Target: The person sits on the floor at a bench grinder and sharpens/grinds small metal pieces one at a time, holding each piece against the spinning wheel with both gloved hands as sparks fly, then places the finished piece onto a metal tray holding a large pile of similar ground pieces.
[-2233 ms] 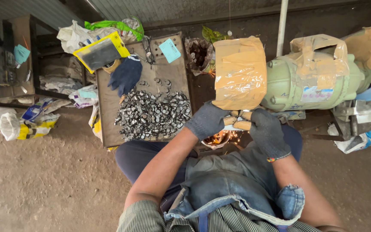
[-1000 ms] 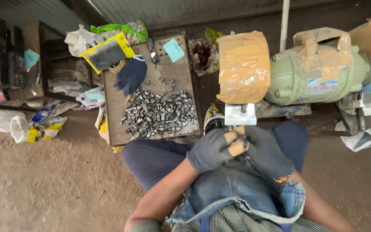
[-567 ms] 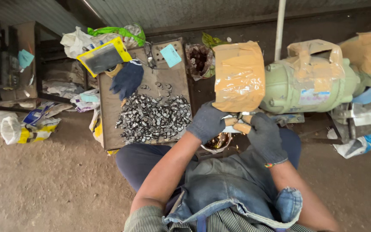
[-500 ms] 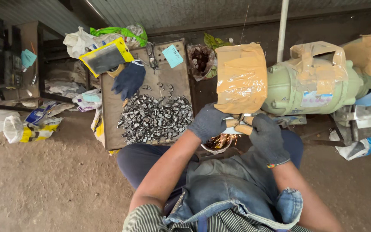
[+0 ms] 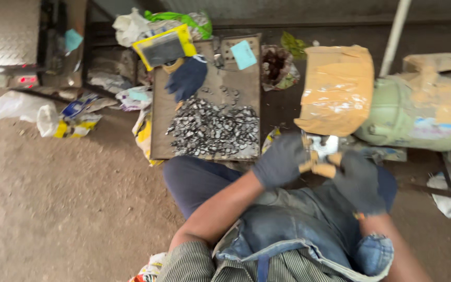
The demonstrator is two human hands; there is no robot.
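Note:
My left hand (image 5: 282, 159) and my right hand (image 5: 358, 177) both wear dark gloves with bare fingertips. They meet over my lap, pinching a small metal piece (image 5: 323, 146) between them, just below the wheel guard wrapped in brown tape (image 5: 337, 89) of a pale green bench grinder (image 5: 418, 112). The piece is blurred and half hidden by my fingers. A brown board (image 5: 173, 125) on my left carries a heap of several small grey metal pieces (image 5: 212, 130).
A spare dark glove (image 5: 186, 78) and a blue card (image 5: 244, 54) lie on the board's far end. A yellow-edged pouch (image 5: 165, 48), plastic bags (image 5: 48, 112) and scraps sit on the dirt floor at left. A white pole (image 5: 395, 34) rises behind the grinder.
My hands had moved up to the guard, with sparks showing below them. Now they have pulled back slightly and no sparks show. The view has shifted.

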